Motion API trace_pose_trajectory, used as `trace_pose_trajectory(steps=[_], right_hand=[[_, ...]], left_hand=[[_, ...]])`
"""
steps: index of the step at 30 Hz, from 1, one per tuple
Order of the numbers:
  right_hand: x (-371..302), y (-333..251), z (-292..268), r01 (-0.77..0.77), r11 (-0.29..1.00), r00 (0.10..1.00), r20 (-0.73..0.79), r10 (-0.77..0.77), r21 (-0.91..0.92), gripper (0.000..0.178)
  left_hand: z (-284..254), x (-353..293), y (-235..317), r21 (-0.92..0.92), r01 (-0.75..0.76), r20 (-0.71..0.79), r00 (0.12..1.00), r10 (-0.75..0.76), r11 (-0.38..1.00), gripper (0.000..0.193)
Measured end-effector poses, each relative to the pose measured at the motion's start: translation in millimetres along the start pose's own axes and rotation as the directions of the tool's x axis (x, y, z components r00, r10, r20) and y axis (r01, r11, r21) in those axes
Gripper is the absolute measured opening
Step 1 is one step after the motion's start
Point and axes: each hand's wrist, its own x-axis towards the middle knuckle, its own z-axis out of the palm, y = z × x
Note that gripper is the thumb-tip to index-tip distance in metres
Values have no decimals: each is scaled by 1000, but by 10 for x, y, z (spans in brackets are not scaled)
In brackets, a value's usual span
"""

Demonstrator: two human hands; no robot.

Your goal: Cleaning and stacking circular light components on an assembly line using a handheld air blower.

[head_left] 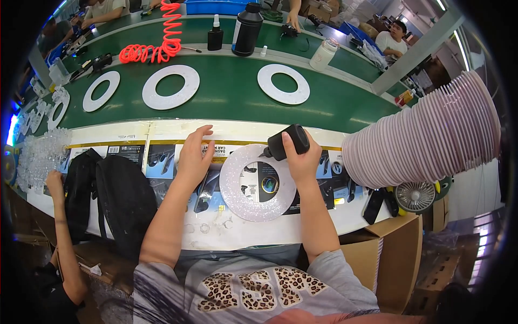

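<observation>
A black squeeze bottle (286, 142) with a narrow nozzle is gripped in my right hand (304, 161). It is tipped so that its nozzle points down and left, over the upper edge of a flat, white, glittery ring (235, 183). Whether the tip touches the ring I cannot tell. Through the ring's hole shows the printed sheet beneath. To the ring's upper left, my left hand (193, 157) holds nothing, its fingers apart above the printed sheets (162, 162).
A tall stack of similar rings (421, 132) leans at the right, near a small fan (415, 195). Several rings lie on the green belt (232, 81) ahead. A black backpack (127, 197) and clear plastic pieces (43, 159) are left, where another person's hand (54, 182) reaches in.
</observation>
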Motion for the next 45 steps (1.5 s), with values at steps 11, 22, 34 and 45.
trace_pose_trajectory(steps=[11,22,34,45], right_hand=[[-57,-35,28,10,1000,1000,19,-10,25,24],[-75,-11,100,50,999,999,20,-50,1,26],[-68,-1,113,31,999,998,45,-32,15,28],[-39,-49,38,37,997,998,-53,-34,62,27]], left_hand=[[10,12,37,-25,17,15,1000,-17,1000,36],[-4,0,21,-4,12,10,1000,-12,1000,36],[6,4,7,18,10,7,1000,-10,1000,37],[-13,13,-38,4,11,20,1000,-12,1000,36]])
